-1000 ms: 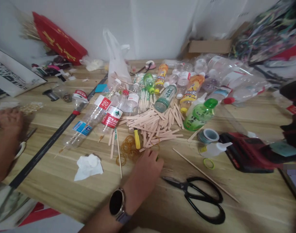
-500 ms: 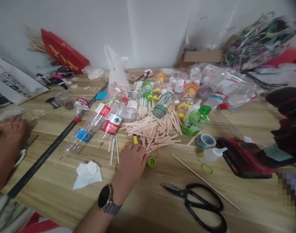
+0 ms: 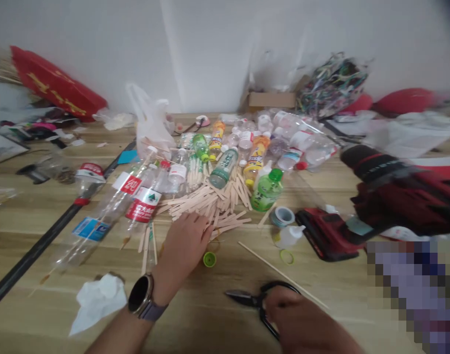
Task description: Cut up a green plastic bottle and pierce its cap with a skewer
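Note:
My left hand (image 3: 188, 238), with a watch on the wrist, lies palm down at the near edge of a pile of wooden craft sticks (image 3: 199, 199). Its fingers are bent and close together; the fingertips and whatever is under them are hidden. My right hand (image 3: 295, 314), blurred, is closed round the black handles of the scissors (image 3: 243, 297), which lie flat with blades pointing left. Between the hands sit a green bottle cap (image 3: 209, 259) and a thin wooden stick (image 3: 276, 270). Behind the sticks stands a green plastic bottle (image 3: 267, 191).
A red-and-black cordless drill (image 3: 331, 236) rests at the right, near a tape roll (image 3: 283, 216) and a small glue bottle (image 3: 288, 237). Labelled clear bottles (image 3: 142, 204), a dark pole (image 3: 37, 250) and a crumpled tissue (image 3: 99, 297) lie left. More bottles crowd the back.
My right hand has come in from below and taken hold of the scissors' handles. The view has turned right, and another person's hand at the left is out of sight.

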Motion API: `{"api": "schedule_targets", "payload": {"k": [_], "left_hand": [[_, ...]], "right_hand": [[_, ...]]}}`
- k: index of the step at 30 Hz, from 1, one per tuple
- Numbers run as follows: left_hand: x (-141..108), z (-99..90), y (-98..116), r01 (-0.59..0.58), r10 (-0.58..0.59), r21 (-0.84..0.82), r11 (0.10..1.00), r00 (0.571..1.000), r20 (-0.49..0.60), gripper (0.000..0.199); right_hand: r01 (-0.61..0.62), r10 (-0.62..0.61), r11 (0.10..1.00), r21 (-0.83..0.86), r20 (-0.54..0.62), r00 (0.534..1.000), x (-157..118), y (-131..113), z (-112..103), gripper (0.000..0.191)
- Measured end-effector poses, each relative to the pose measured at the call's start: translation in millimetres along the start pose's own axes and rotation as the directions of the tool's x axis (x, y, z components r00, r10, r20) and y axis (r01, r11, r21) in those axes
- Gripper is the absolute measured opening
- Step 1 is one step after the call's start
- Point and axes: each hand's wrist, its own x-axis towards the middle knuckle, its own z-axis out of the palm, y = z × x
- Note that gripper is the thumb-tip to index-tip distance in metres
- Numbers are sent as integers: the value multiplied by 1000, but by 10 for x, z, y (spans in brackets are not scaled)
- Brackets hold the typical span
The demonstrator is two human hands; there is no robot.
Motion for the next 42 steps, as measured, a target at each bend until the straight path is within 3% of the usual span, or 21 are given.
{"api": "schedule_targets", "payload": {"k": [3, 7, 10, 11, 12, 15, 18, 21, 25, 30, 31, 33, 35, 39, 42], "left_hand": [[106, 56, 156, -94, 95, -76, 993, 995, 14, 22], [335, 203, 354, -139, 136, -172, 975, 990, -24, 17], [643, 324, 499, -107, 74, -285, 953, 990, -124, 58], [760, 364, 556, -108, 27, -439, 892, 982, -188, 75], [875, 405, 617, -122, 23, -479, 869, 978, -208, 86], [1168, 530, 819, -220, 33, -644, 733, 957, -289, 104], [1344, 612, 966, -210, -13, -722, 659, 957, -290, 91], [1397, 567, 971, -169, -71, -757, 632, 959, -274, 72], [1221, 269, 756, -148, -130, -836, 529, 959, -252, 72], [533, -60, 444, -19, -159, -960, 280, 985, -66, 49], [360, -65, 412, 43, -165, -972, 232, 986, 4, 48], [35, -15, 385, 272, -215, -962, 25, 941, 261, 51], [-221, 78, 387, 367, -198, -926, -92, 904, 378, 53], [-459, 227, 352, 367, -146, -909, -196, 906, 397, 55], [-472, 279, 252, 352, -157, -911, -213, 908, 388, 56]], "right_hand": [[2, -4, 1000, -23, -78, 997, 58, 58, 92, 49], [0, -64, 980, -197, -319, 946, 122, 217, 98, 42], [11, -114, 955, -297, -330, 937, 95, 312, 63, 37], [27, -139, 944, -329, -321, 937, 76, 331, 65, 36], [44, -166, 930, -364, -310, 936, 57, 342, 75, 35], [80, -226, 882, -464, -267, 937, 15, 358, 137, 37], [81, -244, 836, -542, -235, 941, 7, 367, 180, 40], [70, -248, 805, -589, -226, 942, 13, 377, 171, 43], [67, -260, 777, -626, -222, 940, 14, 377, 150, 44], [77, -273, 765, -640, -214, 938, 18, 343, 178, 46], [80, -276, 765, -639, -213, 937, 18, 342, 181, 46], [86, -279, 771, -631, -213, 936, 16, 350, 165, 46], [85, -272, 781, -618, -215, 938, 11, 359, 116, 45], [-33, -158, 803, -595, -266, 951, -20, 277, -33, 41], [-159, 20, 810, -565, -244, 970, -113, 116, -54, 21]]}}
